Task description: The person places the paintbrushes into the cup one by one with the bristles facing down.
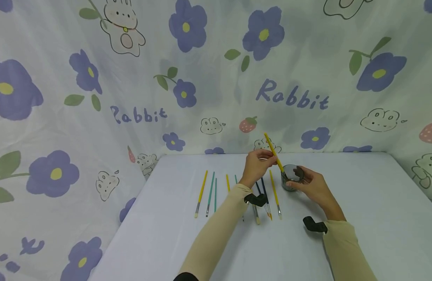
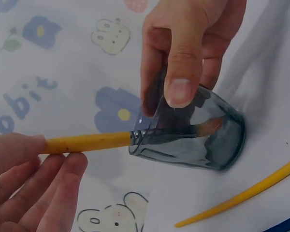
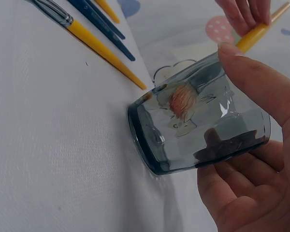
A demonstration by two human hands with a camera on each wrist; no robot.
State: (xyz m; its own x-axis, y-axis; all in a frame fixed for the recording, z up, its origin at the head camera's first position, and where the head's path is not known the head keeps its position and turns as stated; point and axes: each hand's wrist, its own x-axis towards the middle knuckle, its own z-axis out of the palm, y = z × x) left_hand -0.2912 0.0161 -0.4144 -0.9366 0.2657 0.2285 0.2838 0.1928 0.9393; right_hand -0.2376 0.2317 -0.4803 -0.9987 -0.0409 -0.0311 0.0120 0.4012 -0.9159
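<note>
A yellow-handled paintbrush (image 1: 274,151) slants bristles-down into a smoky clear glass (image 1: 289,185). My left hand (image 1: 256,166) pinches its handle between thumb and fingers. Around the glass curls my right hand (image 1: 314,185), thumb on the near side and fingers behind. In the left wrist view, the metal ferrule (image 2: 137,137) crosses the rim and the bristles (image 2: 211,126) show through the wall. The right wrist view shows the reddish-tan bristle tip (image 3: 182,100) inside the glass, apart from its base.
Several paintbrushes lie on the white table (image 1: 142,242): a yellow one (image 1: 275,193) beside the glass, dark blue ones (image 1: 265,195) left of it, and a teal one (image 1: 210,193) farther left. My left forearm covers some. A patterned cloth (image 1: 216,78) hangs behind the table.
</note>
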